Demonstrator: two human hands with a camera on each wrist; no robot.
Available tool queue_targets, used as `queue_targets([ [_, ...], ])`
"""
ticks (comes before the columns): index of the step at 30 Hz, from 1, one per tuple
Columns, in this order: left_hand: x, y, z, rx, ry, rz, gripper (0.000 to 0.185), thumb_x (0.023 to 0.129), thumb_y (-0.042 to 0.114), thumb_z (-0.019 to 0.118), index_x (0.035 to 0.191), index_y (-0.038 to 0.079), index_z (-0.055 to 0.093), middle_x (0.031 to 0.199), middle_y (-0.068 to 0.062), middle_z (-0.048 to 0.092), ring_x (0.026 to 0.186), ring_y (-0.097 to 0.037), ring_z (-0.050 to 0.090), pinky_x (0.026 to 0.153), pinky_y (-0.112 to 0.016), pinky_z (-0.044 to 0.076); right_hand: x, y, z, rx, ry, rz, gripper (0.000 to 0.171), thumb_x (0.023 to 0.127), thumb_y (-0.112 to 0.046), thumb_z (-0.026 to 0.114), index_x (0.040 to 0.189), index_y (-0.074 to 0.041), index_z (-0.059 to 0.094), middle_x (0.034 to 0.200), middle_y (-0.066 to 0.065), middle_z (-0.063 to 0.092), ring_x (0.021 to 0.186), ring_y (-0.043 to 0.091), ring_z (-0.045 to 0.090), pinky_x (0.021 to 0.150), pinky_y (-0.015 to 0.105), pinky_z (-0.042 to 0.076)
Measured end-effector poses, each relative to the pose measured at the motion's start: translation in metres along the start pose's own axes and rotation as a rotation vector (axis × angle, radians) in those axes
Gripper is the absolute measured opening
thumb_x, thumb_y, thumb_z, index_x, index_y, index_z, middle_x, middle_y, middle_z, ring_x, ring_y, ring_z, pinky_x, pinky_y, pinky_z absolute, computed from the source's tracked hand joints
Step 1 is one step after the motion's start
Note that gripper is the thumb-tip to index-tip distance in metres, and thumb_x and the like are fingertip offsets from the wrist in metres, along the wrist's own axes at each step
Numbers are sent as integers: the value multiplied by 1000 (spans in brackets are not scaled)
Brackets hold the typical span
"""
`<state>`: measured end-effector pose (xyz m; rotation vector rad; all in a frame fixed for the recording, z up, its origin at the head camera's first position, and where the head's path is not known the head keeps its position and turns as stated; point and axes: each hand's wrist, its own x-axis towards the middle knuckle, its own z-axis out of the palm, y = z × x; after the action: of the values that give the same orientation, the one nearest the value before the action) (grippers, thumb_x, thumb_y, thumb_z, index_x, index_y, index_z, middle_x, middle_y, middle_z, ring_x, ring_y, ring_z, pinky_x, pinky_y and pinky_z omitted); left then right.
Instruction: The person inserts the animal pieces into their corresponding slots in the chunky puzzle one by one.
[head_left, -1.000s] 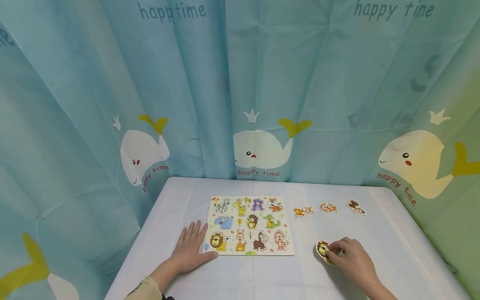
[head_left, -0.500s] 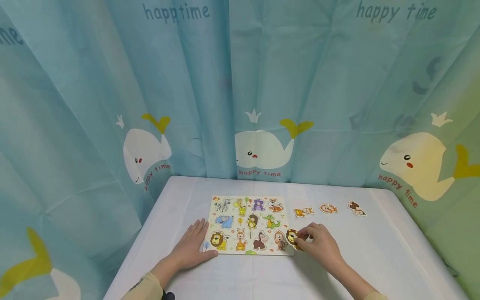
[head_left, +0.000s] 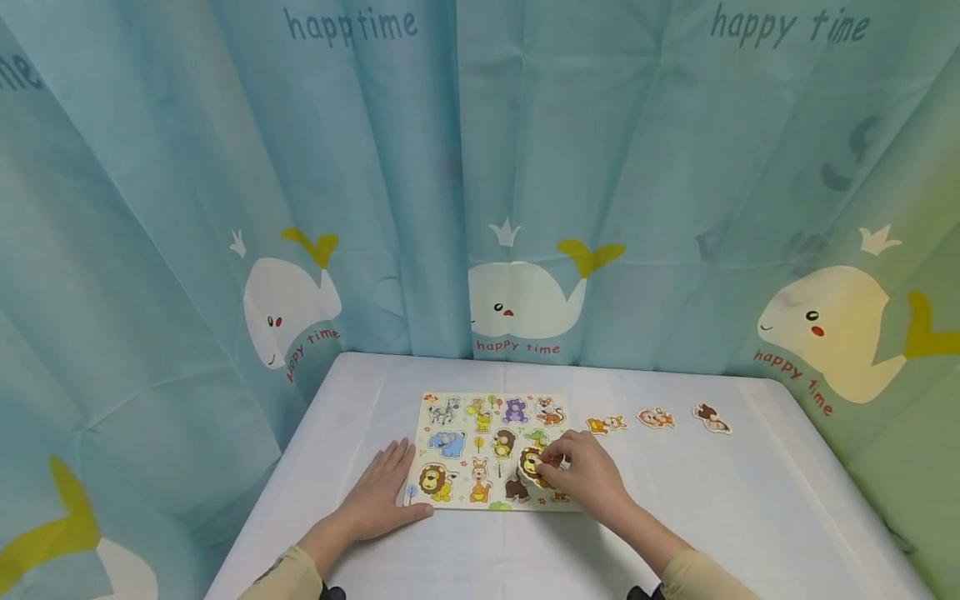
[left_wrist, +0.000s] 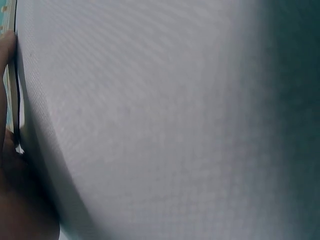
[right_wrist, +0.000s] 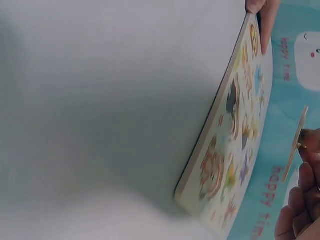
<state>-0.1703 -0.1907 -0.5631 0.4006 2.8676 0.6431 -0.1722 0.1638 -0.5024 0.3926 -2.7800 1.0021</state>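
Note:
In the head view my right hand (head_left: 588, 482) pinches a lion puzzle piece (head_left: 529, 463) and holds it over the lower right of a pegged animal puzzle board (head_left: 459, 506). The right wrist view shows the lion piece (right_wrist: 295, 147) edge-on, raised off the board, its small knob between thumb and finger. My left hand (head_left: 378, 493) rests flat at the board's left edge, thumb along the lower left corner. Part of that hand (left_wrist: 25, 200) shows at the edge of the left wrist view. The lion piece and right hand cover parts of the gorilla, crocodile and monkey pictures.
Right of the board lie three loose pieces: a kangaroo (head_left: 606, 425), an orange monkey (head_left: 656, 417) and a brown gorilla-like piece (head_left: 711, 418). A white cloth covers the table (head_left: 750, 500). Blue curtains (head_left: 525, 167) with whale prints hang behind and at the sides.
My right hand has carried the lion piece leftward, from the table right of the board to above the board. The left hand stays at the board's left edge.

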Motion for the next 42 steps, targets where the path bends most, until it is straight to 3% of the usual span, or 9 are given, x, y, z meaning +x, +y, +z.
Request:
queue_targets([
  [25,1,-8,8,-33,42,24,114,84,72,66,161,1,24,169,-15,18,156,-33,10,125,-51,9,25,-46,64,-44,-87,-148,8,79,-24,86,77,-22,78,74,-17,56,73,7,47,63,25,42],
  [33,-1,-7,1,-51,0,25,112,85,71,65,162,2,23,169,-15,16,157,-33,7,125,-52,7,30,-59,82,-69,-93,-194,8,78,-23,85,74,-22,78,73,-17,59,73,4,49,64,23,45],
  [42,-2,-7,-1,-65,-9,57,110,87,69,66,161,-1,24,169,-19,17,156,-37,8,125,-55,7,35,-71,102,-102,-133,-196,7,79,-25,84,76,-21,79,70,-18,52,69,4,44,62,21,40],
])
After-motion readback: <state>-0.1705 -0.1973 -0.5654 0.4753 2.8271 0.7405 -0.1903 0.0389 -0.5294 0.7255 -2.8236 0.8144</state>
